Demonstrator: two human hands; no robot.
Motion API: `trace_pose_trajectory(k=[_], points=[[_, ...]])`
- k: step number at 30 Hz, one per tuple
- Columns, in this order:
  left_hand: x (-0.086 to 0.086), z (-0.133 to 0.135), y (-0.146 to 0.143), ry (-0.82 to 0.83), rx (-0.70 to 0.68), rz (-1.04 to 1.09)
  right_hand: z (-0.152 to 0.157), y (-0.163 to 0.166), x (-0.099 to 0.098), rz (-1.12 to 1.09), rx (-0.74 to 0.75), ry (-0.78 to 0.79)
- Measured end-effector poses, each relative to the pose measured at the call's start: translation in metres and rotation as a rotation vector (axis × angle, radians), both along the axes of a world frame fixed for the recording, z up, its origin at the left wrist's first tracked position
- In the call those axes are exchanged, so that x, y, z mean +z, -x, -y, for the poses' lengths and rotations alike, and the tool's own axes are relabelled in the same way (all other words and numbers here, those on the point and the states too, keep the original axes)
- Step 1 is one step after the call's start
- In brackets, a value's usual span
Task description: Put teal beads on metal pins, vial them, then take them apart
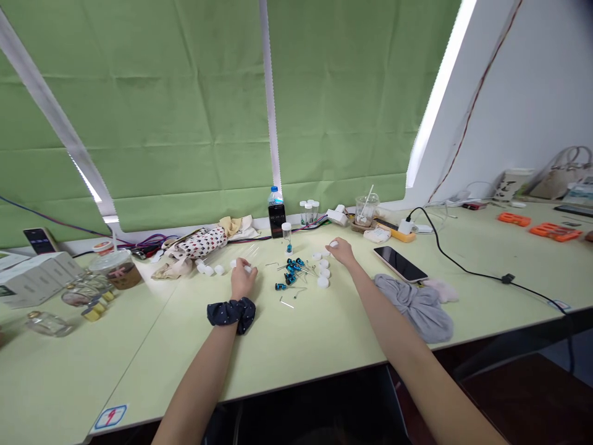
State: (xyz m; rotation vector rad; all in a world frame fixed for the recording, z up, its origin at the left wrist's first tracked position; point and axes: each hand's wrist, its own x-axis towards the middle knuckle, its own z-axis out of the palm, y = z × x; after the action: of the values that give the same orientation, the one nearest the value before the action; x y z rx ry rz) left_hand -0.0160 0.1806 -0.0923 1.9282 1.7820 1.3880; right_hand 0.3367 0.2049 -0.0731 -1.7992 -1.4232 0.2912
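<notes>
I had my left hand (243, 279) pinching a white cap (248, 269), my right hand (343, 252) gripping a second cap (333, 244) beside the cap row (323, 282) on the surface (315, 340); light fingertip pressure seemed best for not nudging neighbours.

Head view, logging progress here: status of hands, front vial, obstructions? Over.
Left hand, right hand at white caps, hold unclear. Front vial upright, white-topped. Blue metal-stemmed parts clustered between hands.

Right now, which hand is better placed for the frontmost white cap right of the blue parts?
Probably the right hand: it is closer to that white cap, though it seems to pinch a white piece; the left hand is across the blue parts.
</notes>
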Motion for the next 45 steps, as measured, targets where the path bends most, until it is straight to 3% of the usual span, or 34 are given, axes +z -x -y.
trace_pose_trajectory(k=[7, 12, 16, 22, 26, 31, 33, 36, 39, 45], points=[[-0.015, -0.011, 0.002, -0.160, -0.095, -0.178, -0.011, -0.022, -0.029, -0.003, -0.191, -0.106], [-0.020, -0.014, 0.000, -0.170, -0.068, -0.296, -0.013, -0.023, -0.033, -0.073, -0.279, -0.192], [-0.020, -0.014, -0.001, -0.105, -0.074, -0.386, -0.010, -0.028, -0.034, -0.133, -0.435, -0.103], [-0.018, -0.008, -0.005, 0.048, -0.134, -0.548, -0.005, -0.020, -0.030, -0.116, -0.479, -0.016], [-0.016, -0.004, -0.008, 0.158, -0.185, -0.569, -0.007, 0.018, -0.004, 0.001, -0.357, -0.140], [-0.014, -0.002, -0.009, 0.209, -0.190, -0.581, -0.016, 0.089, 0.045, 0.207, 0.160, -0.253], [-0.013, -0.001, -0.009, 0.203, -0.181, -0.583, -0.021, 0.113, 0.059, 0.318, 0.259, -0.244], [-0.012, 0.001, -0.009, 0.189, -0.168, -0.571, -0.030, 0.135, 0.067, 0.469, 0.321, -0.194], [-0.010, 0.002, -0.009, 0.176, -0.165, -0.516, -0.034, 0.134, 0.068, 0.483, 0.304, -0.147], [0.000, 0.011, -0.020, -0.010, -0.221, -0.354, -0.013, 0.093, 0.070, 0.074, 0.167, -0.160]])
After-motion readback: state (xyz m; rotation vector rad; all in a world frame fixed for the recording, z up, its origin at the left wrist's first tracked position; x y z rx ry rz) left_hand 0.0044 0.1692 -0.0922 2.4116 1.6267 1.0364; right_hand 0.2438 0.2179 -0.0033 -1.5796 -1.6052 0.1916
